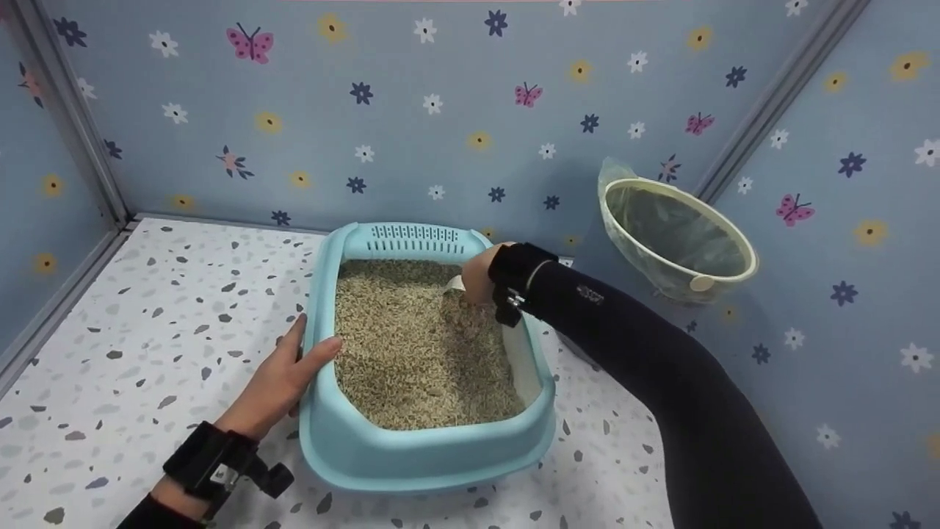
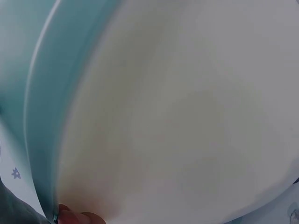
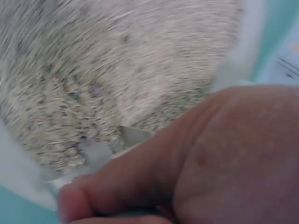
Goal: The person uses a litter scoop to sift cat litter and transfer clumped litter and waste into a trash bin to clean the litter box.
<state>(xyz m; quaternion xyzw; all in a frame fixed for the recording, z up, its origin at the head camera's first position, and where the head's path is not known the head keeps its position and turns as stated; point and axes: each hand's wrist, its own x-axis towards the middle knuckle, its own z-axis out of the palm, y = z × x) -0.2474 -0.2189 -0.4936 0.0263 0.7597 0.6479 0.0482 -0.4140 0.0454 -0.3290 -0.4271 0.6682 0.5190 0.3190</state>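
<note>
A light-blue litter box (image 1: 429, 459) with a white inner wall stands on the floor, filled with tan pellet litter (image 1: 393, 345). My left hand (image 1: 275, 382) grips its left side, thumb over the rim and fingers outside. In the left wrist view, fingertips (image 2: 79, 217) show at the bottom against the box's pale surface. Over the far right part of the litter, my right hand (image 1: 479, 278) holds a pale litter scoop (image 3: 134, 135). The scoop's front meets the litter in the right wrist view, which is blurred; most of its handle is hidden by the hand.
A cream-rimmed bin (image 1: 734, 275) lined with a clear bag hangs in the back right corner. Blue floral wall panels (image 1: 433, 81) enclose the back and sides. The floor (image 1: 147, 353) is white speckled. Something grey lies partly hidden under my right arm.
</note>
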